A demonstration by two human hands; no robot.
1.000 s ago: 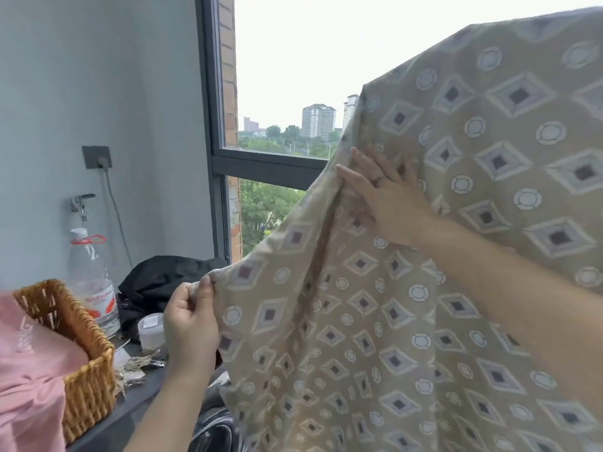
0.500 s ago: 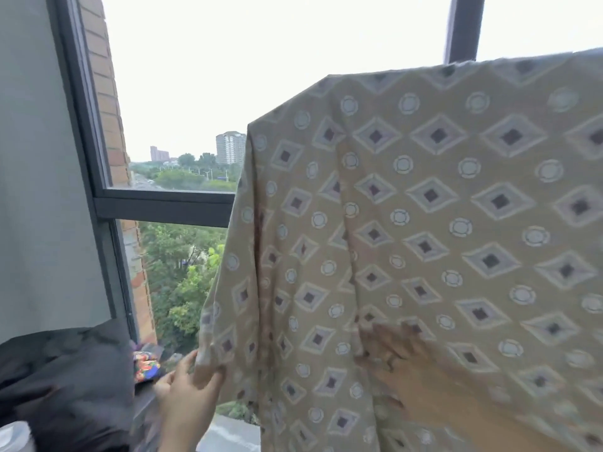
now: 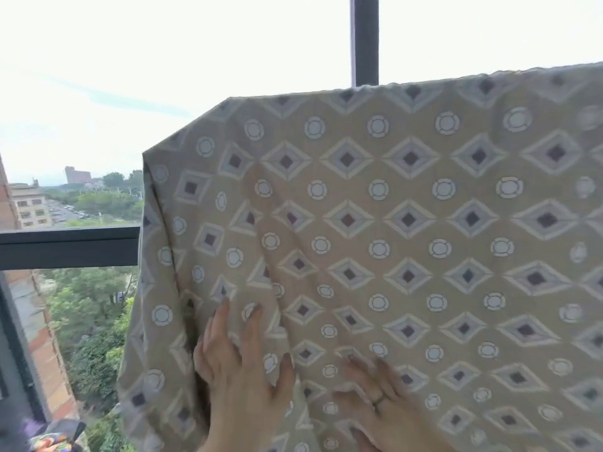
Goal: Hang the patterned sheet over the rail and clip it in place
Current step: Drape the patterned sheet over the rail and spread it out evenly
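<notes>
Window glass fills the background at 12 o'clock, with a dark upright frame post (image 3: 364, 40) behind the top of the patterned sheet (image 3: 408, 220) and a horizontal frame bar (image 3: 68, 246) at 9 o'clock.

**Change.** One second ago my left hand pinched the sheet's left edge and my right hand pressed high on the cloth. Now the left hand (image 3: 241, 380) has let go of that edge and lies flat on the cloth at 6 o'clock, fingers straight and spread, holding nothing. The right hand (image 3: 381, 399) lies just beside it at 5 o'clock, also flat with fingers spread. It is motion-blurred, but I see no cloth gathered in it.

**Meaning.** The sheet hangs from a straight top fold running from 11 o'clock to 2 o'clock. The rail is hidden under that fold. I judge the hanging step done and smoothing in hand, since creases run down toward the left hand. Clipping is not yet begun: no clip shows on the fold or in either hand.

**Surroundings.** The view has swung right, so the basket and bottle are out of frame. A colourful item (image 3: 52, 435) sits at 7 o'clock; I cannot identify it. A brick wall (image 3: 39, 321) and trees show outside at 8 o'clock.

**Obstructions.** Nothing stands between the hands and the fold. Clips must come from out of view, and the unpinned sheet may slide meanwhile.
</notes>
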